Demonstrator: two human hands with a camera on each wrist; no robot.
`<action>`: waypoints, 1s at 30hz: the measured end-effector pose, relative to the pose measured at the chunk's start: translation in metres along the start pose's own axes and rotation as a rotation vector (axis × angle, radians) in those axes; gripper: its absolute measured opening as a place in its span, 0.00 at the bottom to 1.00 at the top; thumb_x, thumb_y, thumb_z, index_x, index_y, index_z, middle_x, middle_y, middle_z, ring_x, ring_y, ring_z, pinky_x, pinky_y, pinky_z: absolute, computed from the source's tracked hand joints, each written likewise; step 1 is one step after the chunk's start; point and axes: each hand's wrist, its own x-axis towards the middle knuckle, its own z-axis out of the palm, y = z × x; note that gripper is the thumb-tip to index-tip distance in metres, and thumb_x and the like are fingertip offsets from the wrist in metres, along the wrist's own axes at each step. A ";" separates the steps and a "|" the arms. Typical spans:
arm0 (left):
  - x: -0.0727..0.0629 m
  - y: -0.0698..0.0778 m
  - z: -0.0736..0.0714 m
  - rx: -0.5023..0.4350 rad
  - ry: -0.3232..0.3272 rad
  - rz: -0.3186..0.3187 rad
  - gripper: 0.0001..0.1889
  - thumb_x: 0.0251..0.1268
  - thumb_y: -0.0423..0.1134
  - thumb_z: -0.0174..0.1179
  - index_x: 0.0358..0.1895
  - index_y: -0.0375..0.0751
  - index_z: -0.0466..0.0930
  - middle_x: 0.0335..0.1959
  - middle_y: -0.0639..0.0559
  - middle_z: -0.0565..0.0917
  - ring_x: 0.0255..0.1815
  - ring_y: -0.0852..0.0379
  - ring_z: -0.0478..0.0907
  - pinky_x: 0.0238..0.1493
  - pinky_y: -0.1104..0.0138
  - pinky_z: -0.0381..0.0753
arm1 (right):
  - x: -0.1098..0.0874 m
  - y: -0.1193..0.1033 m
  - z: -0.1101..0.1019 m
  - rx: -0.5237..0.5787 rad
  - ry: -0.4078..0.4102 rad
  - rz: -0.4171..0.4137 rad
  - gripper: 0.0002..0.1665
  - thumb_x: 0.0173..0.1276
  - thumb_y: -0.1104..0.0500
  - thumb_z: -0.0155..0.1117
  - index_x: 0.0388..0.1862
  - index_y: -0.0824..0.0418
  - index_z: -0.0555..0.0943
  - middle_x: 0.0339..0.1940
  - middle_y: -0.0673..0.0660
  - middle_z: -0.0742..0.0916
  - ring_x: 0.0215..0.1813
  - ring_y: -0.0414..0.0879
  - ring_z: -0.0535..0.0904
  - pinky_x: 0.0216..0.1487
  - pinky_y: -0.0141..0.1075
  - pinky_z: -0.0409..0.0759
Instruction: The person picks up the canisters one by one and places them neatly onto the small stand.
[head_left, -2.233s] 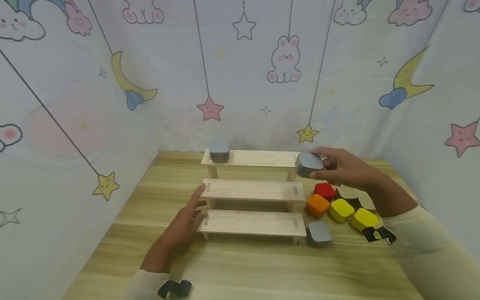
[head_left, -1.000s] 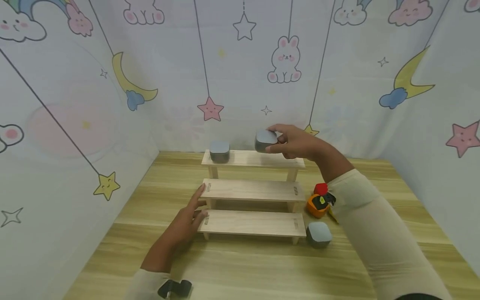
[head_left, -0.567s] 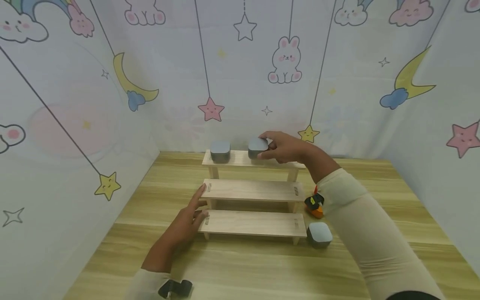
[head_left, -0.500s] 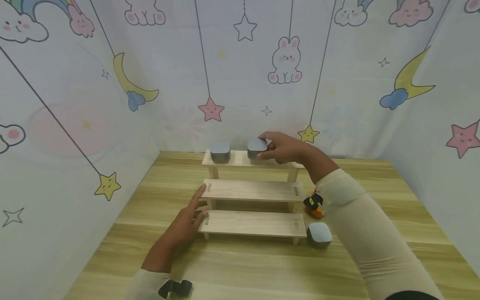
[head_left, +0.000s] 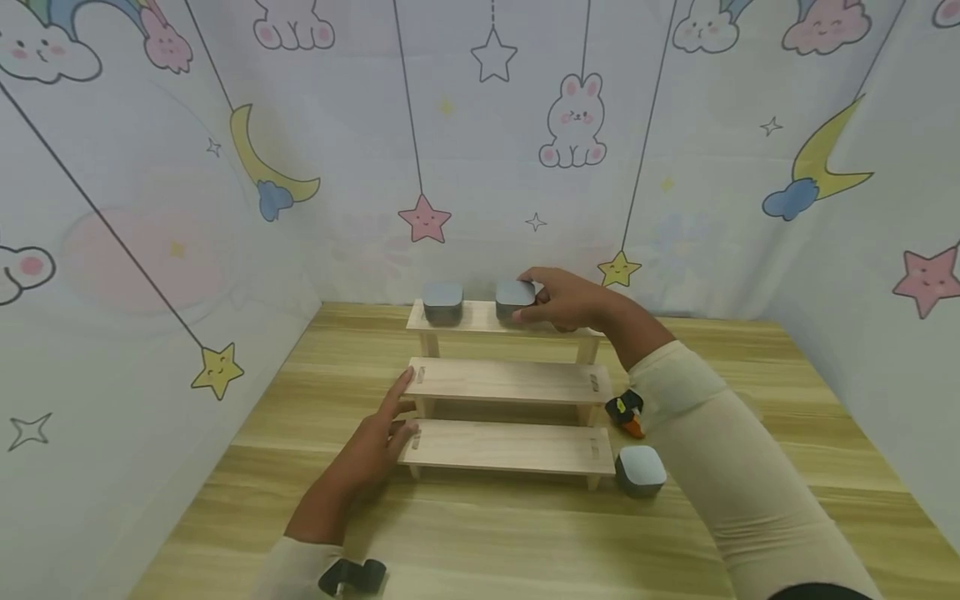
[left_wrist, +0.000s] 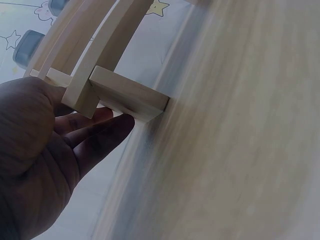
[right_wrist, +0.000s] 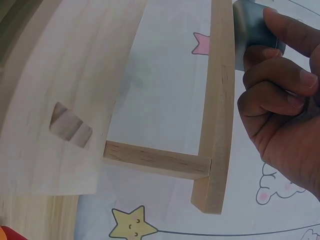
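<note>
A three-tier wooden shelf stand stands on the floor in the head view. My right hand pinches a grey rounded block at the top tier, thumb in front and index finger behind. The right wrist view shows this block against the top plank, the other fingers curled in. Left of it on the same tier sits another grey block. My left hand holds the stand's left end, thumb on the lowest plank; in the left wrist view its fingers reach below that plank beside the leg.
A third grey block rests on the wood-patterned surface at the stand's lower right corner. An orange block peeks out from behind the right wrist strap. Printed cloth walls enclose the back and sides.
My right hand has carried the grey block from the stand's right side leftward and down onto the top tier. Its arm now covers the coloured blocks. The left hand has stayed in place.
</note>
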 end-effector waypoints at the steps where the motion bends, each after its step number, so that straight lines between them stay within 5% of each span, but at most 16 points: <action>1: 0.000 0.000 0.000 0.004 0.000 0.003 0.47 0.88 0.33 0.52 0.91 0.69 0.33 0.80 0.25 0.71 0.74 0.24 0.78 0.73 0.35 0.80 | 0.000 0.000 0.000 -0.001 -0.001 -0.004 0.32 0.83 0.57 0.67 0.80 0.59 0.68 0.43 0.57 0.83 0.21 0.40 0.58 0.24 0.32 0.62; 30: 0.001 0.001 0.001 -0.002 -0.005 -0.006 0.46 0.89 0.34 0.52 0.91 0.70 0.32 0.80 0.26 0.71 0.75 0.25 0.78 0.72 0.36 0.82 | 0.001 0.000 0.001 0.012 -0.041 -0.001 0.29 0.84 0.56 0.65 0.77 0.58 0.68 0.42 0.56 0.82 0.23 0.40 0.61 0.24 0.33 0.63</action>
